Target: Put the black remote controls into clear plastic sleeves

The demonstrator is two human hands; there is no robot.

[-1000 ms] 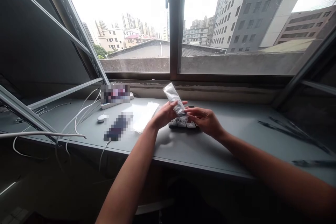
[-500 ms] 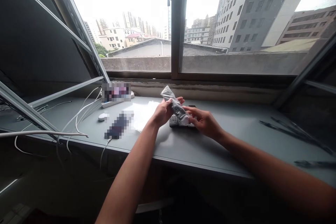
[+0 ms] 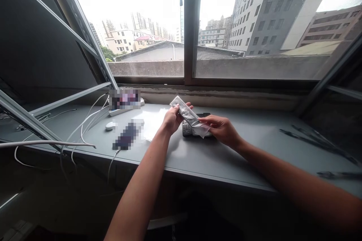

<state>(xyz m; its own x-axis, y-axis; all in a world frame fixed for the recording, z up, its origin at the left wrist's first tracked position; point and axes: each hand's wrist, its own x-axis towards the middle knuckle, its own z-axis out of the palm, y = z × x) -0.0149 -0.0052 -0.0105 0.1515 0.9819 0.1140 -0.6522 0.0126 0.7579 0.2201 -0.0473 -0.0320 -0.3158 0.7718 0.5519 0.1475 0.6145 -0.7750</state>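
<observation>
Currently both hands pinch a clear plastic sleeve (image 3: 189, 116) above the grey desk (image 3: 198, 158). My left hand (image 3: 172, 119) grips its upper end at 10 o'clock, fingers (image 3: 181, 107) closed narrow on the film. My right hand (image 3: 222, 129) pinches the lower end at 4 o'clock. The sleeve slants between them, just over a black remote (image 3: 195, 130) lying on the desk, partly hidden. Whether the remote sits partly inside the sleeve, can't tell. Risks: thin film is slippery, so a loose pinch could drop it; pulling the ends apart could tear it. White cables (image 3: 85, 124) and a blurred phone (image 3: 127, 135) lie well clear at 9 o'clock.
</observation>
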